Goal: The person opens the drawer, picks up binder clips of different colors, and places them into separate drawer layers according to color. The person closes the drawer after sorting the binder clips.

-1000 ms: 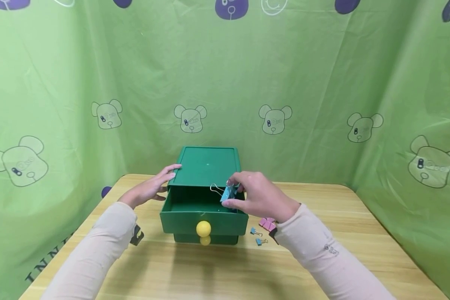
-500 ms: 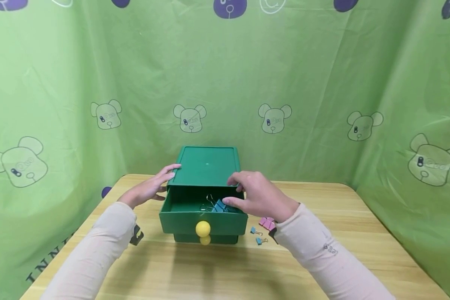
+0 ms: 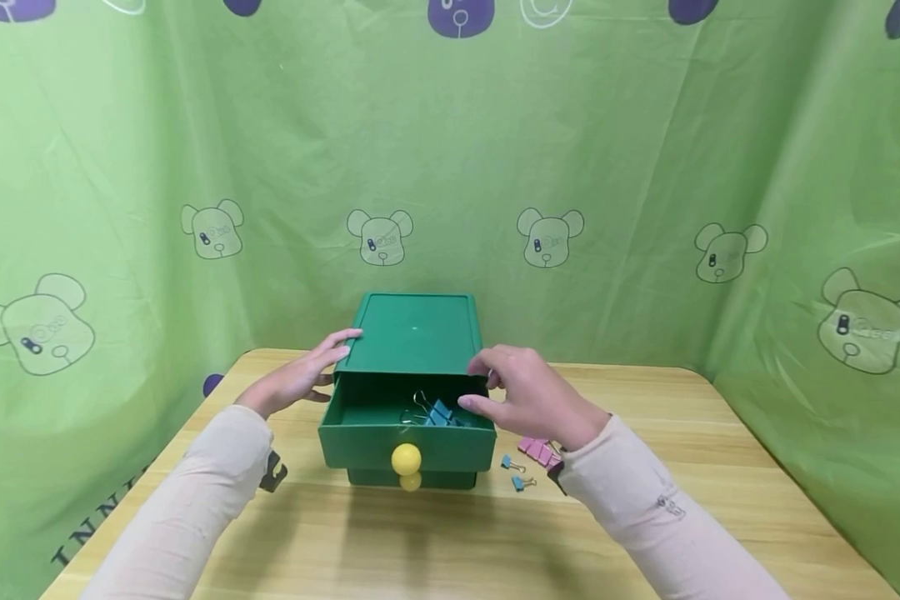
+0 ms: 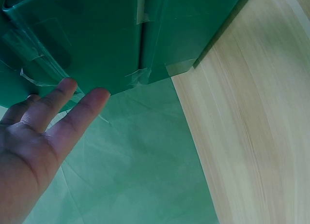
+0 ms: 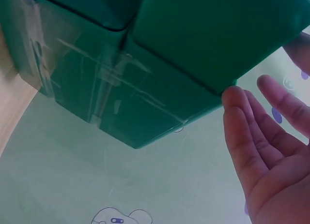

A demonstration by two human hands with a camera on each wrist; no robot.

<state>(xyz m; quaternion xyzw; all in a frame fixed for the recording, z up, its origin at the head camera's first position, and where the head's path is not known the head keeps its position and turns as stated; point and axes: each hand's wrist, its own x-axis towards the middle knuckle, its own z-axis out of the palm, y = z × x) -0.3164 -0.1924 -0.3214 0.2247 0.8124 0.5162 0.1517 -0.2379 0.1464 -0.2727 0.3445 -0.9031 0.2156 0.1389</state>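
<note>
Head view: the left hand [image 3: 300, 377] lies along the left side of a green cabinet [image 3: 414, 332], its fingers extended and a little apart, with fingertips at the top edge. The right hand [image 3: 536, 396] is at the cabinet's other side, over the right edge of a pulled-out drawer [image 3: 345, 446]; its thumb stands apart from its bent fingers and it holds nothing. Just left of that thumb, inside the drawer, lie blue binder clips [image 3: 440, 412] with wire handles pointing away from the right hand. A yellow knob [image 3: 407, 459] on the drawer front sits between the two hands and nearer the person, with a second yellow knob [image 3: 410, 482] just below it. Nearer the person than the right hand, on the worktop [image 3: 645, 517], are pink binder clips [image 3: 537, 450] close to the wrist and two small blue clips [image 3: 518, 473] to their left. In the left wrist view, clear tape [image 4: 140, 76] runs along the cabinet wall beyond the fingertips. Beyond both hands hangs a green curtain [image 3: 450, 125] printed with bear heads.
</note>
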